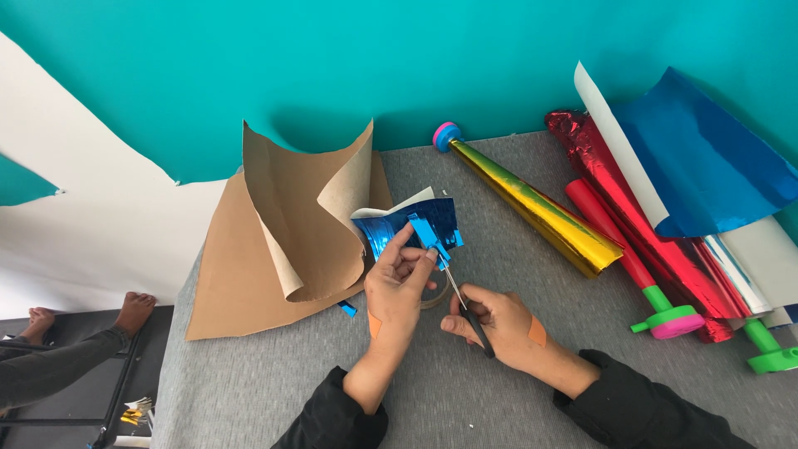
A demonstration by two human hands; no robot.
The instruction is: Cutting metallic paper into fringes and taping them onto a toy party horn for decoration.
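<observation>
Glossy blue foil sheet (407, 226), curled, pinched by left hand (397, 287) at centre of grey woven surface (249, 382). Scissors (462, 295) gripped by right hand (495, 320). Gold foil cone (532, 204) at 2 o'clock; stiff brown paper (283, 241) at 9.

Glossy blue foil paper (407, 224), matt brown kraft paper (274, 249), rough grey cloth tabletop (249, 374).

Counts: 2 hands, left hand (397, 287) and right hand (492, 320). 1 scissors (464, 301). 1 blue foil piece (407, 226). 2 brown paper sheets (283, 241). 1 gold foil cone (540, 208). 1 red foil roll (640, 224). 1 blue foil sheet (715, 158). 1 tape roll (434, 293), partly hidden.
</observation>
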